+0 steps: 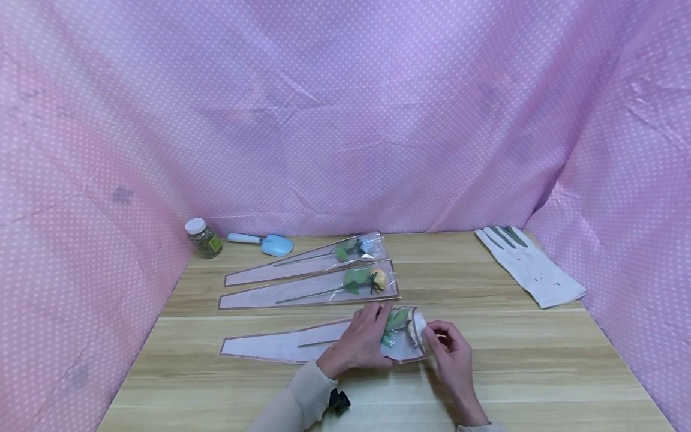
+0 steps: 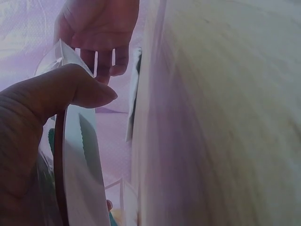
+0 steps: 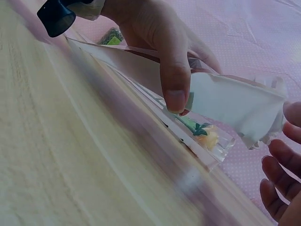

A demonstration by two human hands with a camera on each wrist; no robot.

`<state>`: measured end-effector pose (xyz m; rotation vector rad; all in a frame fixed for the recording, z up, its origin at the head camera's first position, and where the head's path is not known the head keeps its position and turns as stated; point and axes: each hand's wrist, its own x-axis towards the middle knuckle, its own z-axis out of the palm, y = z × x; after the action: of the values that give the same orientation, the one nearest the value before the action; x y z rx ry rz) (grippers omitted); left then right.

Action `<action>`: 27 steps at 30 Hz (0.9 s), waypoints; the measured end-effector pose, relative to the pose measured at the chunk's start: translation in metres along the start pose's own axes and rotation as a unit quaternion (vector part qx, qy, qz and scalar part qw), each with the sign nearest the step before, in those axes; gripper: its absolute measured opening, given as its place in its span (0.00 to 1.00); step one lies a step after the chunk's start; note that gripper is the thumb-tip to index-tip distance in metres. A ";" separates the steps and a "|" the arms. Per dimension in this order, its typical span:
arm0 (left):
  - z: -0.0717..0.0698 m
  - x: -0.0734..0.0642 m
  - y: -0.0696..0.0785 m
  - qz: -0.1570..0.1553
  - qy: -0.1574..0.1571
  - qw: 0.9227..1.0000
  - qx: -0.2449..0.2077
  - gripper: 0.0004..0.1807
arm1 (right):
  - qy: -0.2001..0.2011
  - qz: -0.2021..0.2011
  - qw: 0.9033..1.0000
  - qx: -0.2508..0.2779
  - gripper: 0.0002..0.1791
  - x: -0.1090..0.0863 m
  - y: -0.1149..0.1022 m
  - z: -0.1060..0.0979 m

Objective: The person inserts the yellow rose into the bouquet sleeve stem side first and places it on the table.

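A clear-fronted flower sleeve (image 1: 259, 345) with a white back and brown border holds a single white flower (image 1: 417, 329) with green leaves. My left hand (image 1: 363, 339) grips the sleeve across its wide part; in the right wrist view its thumb (image 3: 175, 77) lies on the white back. The sleeve's wide end is lifted off the table. At that open end, beside the flower head, my right hand (image 1: 450, 354) pinches the sleeve's edge between thumb and forefinger, though the exact contact is partly hidden. Its other fingers (image 3: 280, 174) are loosely bent.
Behind lie two more sleeved flowers, one yellow (image 1: 378, 279) and one light blue (image 1: 368, 245). A white-lidded jar (image 1: 205, 240) and a blue hand trowel (image 1: 276, 245) are at the back left. A white work glove (image 1: 531, 267) lies at the right on the wooden table (image 1: 540, 372).
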<state>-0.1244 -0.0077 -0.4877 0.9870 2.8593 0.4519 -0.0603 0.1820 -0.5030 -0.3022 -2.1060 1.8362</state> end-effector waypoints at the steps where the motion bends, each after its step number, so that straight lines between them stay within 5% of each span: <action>1: 0.000 0.000 0.000 -0.001 0.000 1.000 -0.001 0.64 | -0.001 -0.003 1.000 -0.001 0.07 0.000 0.000 0.000; 12: -0.002 0.000 -0.001 -0.007 0.002 1.000 -0.012 0.65 | -0.008 -0.048 0.999 0.002 0.07 -0.002 0.004 0.003; 27: -0.001 0.001 -0.001 -0.010 0.022 1.000 -0.003 0.63 | -0.087 -0.082 0.992 -0.027 0.10 -0.004 0.011 0.002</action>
<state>-0.1257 -0.0081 -0.4866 0.9573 2.9031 0.4860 -0.0581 0.1807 -0.5146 0.0209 -2.2252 1.7682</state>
